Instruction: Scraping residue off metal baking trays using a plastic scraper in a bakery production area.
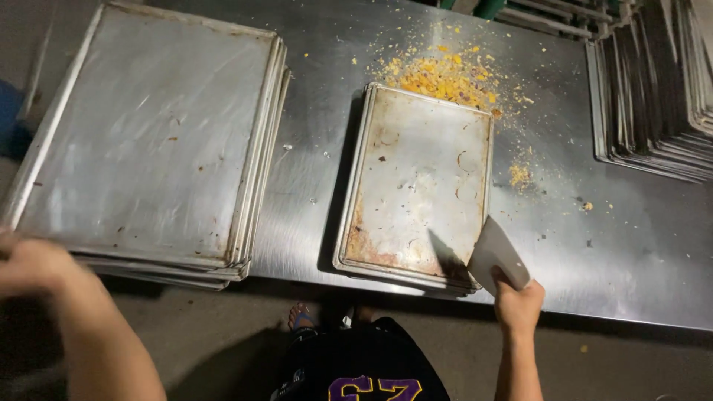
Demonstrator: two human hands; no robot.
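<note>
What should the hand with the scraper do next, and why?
Probably push the white scraper in the right hand forward across the small tray. Brown crusty bits cling along the tray's near edge, and scraped yellow crumbs already lie piled past its far end.

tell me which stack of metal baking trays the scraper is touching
The small middle stack of stained metal trays: the white flat scraper in the right hand rests on its near right corner. The large left stack and far-right stack go untouched.
</note>
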